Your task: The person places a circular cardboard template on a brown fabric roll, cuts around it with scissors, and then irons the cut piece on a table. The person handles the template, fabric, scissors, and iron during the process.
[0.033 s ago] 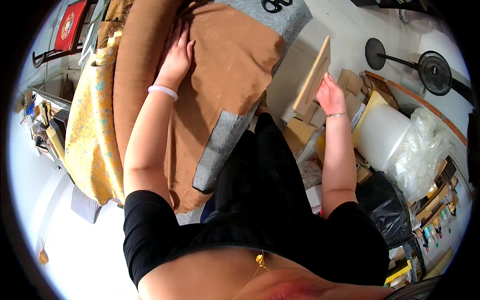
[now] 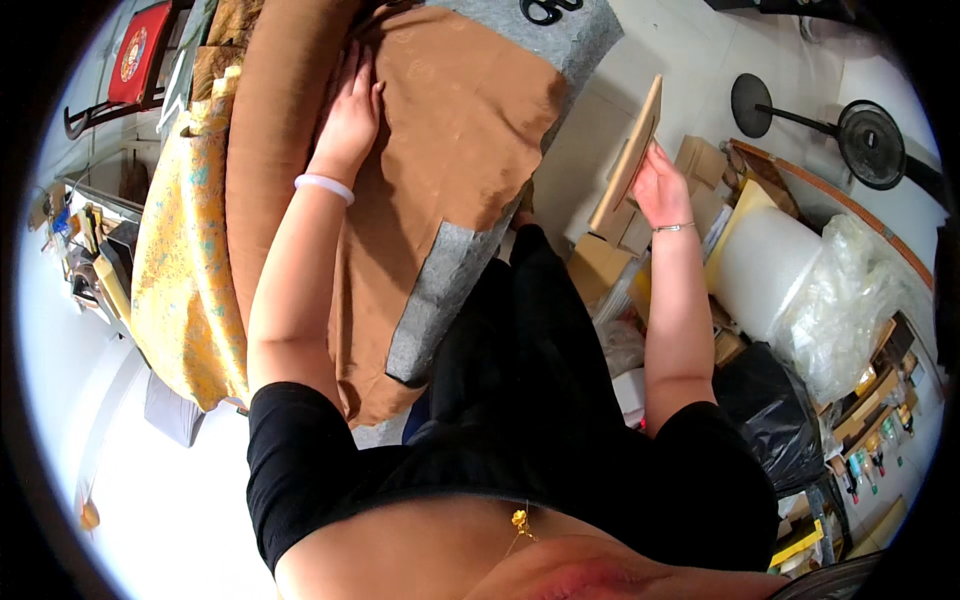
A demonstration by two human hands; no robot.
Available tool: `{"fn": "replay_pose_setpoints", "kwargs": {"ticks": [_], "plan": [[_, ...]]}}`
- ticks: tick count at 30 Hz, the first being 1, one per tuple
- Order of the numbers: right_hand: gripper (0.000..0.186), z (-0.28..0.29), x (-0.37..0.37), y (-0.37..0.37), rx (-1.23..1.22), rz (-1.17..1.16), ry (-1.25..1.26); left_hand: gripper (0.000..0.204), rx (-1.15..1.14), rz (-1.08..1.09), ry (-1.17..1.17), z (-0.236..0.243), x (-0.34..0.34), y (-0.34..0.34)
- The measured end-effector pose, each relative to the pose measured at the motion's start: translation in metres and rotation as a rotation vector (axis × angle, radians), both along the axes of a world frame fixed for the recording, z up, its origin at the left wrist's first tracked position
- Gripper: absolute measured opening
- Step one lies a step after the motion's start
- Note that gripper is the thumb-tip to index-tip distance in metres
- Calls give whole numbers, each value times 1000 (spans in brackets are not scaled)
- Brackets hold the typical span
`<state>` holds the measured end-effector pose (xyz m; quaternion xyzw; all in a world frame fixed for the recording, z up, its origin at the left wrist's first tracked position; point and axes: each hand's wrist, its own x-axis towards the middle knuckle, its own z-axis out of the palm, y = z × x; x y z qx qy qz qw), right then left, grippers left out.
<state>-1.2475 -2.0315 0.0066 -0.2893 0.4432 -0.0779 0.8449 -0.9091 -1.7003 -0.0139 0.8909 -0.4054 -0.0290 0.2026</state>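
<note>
A thin tan wooden board [image 2: 631, 150] is clasped by the right grip [image 2: 660, 188], right of smooth brown fabric [image 2: 460, 110] (flat left grip [image 2: 350, 122] laid on it).

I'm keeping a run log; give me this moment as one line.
left hand: resting on brown cloth | right hand: holding thin board | nearby: yellow cloth

In your right hand [image 2: 662, 190], the pale tan, flat wooden board [image 2: 628, 155] has turned slightly: you now see it more edge-on, with less of its broad face showing, and its lower end sits a little lower. Your left hand [image 2: 350, 120] has shifted very slightly leftward on the brown, faintly patterned fabric [image 2: 455, 130].
</note>
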Motion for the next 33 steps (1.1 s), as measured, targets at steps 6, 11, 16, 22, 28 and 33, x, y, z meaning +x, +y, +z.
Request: {"fn": "replay_pose_setpoints", "kwargs": {"ticks": [6,11,16,22,28,33], "plan": [[57,-36,17,6,437,150,-377,63,-14,-275,-90,20,-22,-17],[59,-57,41,23,565,296,-472,54,14,-329,34,11,-25,-34],[44,-45,70,24,559,317,-551,57,4,-314,51,11,1,-29],[29,-50,99,14,534,407,-568,52,-97,-176,164,9,10,-29],[29,-42,113,9,484,454,-409,52,-121,76,33,20,-66,-14],[54,-81,104,-1,481,557,-432,50,72,225,74,10,-105,26]]}}
